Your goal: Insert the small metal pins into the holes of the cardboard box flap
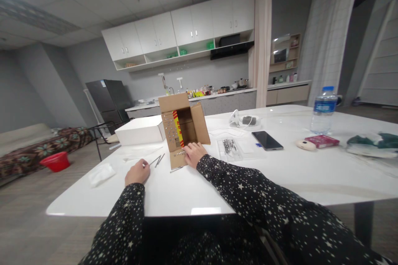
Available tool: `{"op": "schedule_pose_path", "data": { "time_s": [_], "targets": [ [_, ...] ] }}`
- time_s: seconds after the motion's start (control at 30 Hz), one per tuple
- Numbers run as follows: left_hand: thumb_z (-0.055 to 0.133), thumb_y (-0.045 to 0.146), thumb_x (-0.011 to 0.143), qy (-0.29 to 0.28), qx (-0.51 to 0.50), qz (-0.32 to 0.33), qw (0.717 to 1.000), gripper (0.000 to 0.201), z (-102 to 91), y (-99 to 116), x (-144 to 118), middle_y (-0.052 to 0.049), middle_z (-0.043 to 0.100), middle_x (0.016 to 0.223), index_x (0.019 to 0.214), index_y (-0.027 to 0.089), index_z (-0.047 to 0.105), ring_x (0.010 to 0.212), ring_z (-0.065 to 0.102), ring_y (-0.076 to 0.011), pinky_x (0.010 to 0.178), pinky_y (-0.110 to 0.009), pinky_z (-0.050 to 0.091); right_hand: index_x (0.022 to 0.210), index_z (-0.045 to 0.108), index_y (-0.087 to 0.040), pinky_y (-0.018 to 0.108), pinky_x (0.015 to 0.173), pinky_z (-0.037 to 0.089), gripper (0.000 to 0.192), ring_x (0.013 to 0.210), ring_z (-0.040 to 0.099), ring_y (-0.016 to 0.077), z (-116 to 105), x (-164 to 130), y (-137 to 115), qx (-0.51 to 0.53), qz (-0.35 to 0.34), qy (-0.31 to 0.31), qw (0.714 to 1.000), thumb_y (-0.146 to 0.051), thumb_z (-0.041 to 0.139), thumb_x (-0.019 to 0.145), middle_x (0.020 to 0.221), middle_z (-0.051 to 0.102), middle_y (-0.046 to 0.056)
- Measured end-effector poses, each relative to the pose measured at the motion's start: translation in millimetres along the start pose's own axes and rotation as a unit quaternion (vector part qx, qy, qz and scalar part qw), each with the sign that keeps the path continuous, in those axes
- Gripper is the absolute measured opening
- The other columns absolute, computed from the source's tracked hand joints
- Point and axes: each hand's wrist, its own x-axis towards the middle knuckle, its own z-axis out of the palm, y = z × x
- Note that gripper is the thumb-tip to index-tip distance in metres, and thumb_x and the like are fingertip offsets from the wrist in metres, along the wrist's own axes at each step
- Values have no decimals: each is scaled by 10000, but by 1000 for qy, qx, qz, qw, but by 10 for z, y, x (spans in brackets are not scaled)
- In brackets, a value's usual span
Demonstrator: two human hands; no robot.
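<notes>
An open cardboard box (203, 126) stands on the white table, its flaps spread and a yellow-and-red strip along one inner edge. Small shiny dots cover its left panel. At the box's lower front edge, my right hand (195, 153) grips the cardboard with curled fingers. My left hand (137, 173) is closed in a pinch to the left of the box, on the end of a thin dark metal rod (154, 160). Another thin rod (160, 160) lies beside it on the table. A further thin piece (176, 169) rests by the box's bottom flap.
Behind the box on the left is a white box (141, 130). A crumpled tissue (102, 174) lies at the left. To the right are a clear case of small metal pieces (230, 148), a phone (267, 140), a pink box (322, 141) and a water bottle (323, 112).
</notes>
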Motion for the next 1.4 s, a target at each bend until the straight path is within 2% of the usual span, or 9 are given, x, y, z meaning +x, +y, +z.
{"op": "schedule_pose_path", "data": {
  "time_s": [0.23, 0.43, 0.77, 1.4],
  "targets": [
    [378, 341, 752, 0, -3, 2, 1000, 263, 2, 7, 12, -85, 668, 921, 906, 251, 571, 862, 611, -268, 695, -348, 441, 923, 606, -164, 340, 789, 330, 178, 920, 488, 198, 49, -42, -169, 45, -108, -18, 993, -197, 487, 794, 949, 587, 76],
    [382, 337, 749, 6, -2, 5, 1000, 261, 6, 9, 17, -77, 673, 914, 902, 259, 578, 847, 614, -262, 684, -343, 441, 947, 623, -181, 321, 783, 365, 198, 948, 512, 195, 94, -91, -273, 82, -163, -50, 982, -216, 535, 773, 974, 614, 58],
    [382, 323, 757, 3, -8, 7, 1000, 253, 6, 14, 15, -83, 671, 925, 902, 246, 575, 867, 613, -268, 694, -345, 439, 962, 633, -196, 315, 757, 367, 202, 918, 508, 184, 82, -100, -266, 93, -184, -95, 974, -219, 524, 794, 936, 652, 41],
    [389, 325, 743, 4, -10, 7, 1000, 242, -8, 22, 6, -85, 677, 924, 888, 254, 569, 866, 615, -278, 684, -349, 436, 874, 628, -166, 317, 747, 380, 167, 885, 522, 199, 41, -99, -296, 90, -159, -95, 978, -220, 516, 762, 871, 633, 61]
  ]
}}
